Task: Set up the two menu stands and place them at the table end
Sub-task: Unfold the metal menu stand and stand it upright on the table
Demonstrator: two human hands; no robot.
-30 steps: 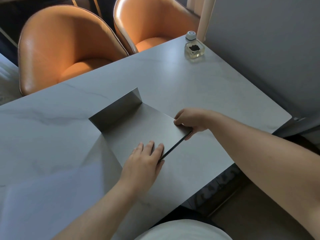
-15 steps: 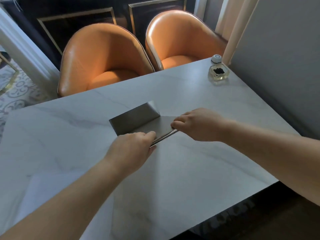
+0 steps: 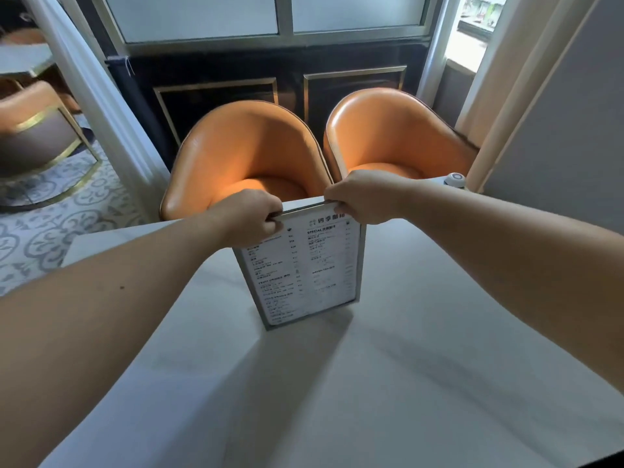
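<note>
A metal-framed menu stand [image 3: 304, 268] stands upright on the pale marble table [image 3: 405, 366], its printed white menu page facing me. My left hand [image 3: 251, 214] grips the top edge at its left corner. My right hand [image 3: 363, 195] grips the same top edge at its right corner. The stand's lower edge rests on the table near the middle. Only one menu stand is in view.
Two orange leather chairs [image 3: 250, 157] [image 3: 391, 133] sit close behind the table's far edge. A small white-capped object [image 3: 454, 180] peeks out behind my right forearm at the far right. A grey wall [image 3: 557, 146] and curtain run along the right side.
The stand lay flat and folded on the table under both hands; now it is raised upright with its menu side facing me. My view has tilted up toward the chairs.
</note>
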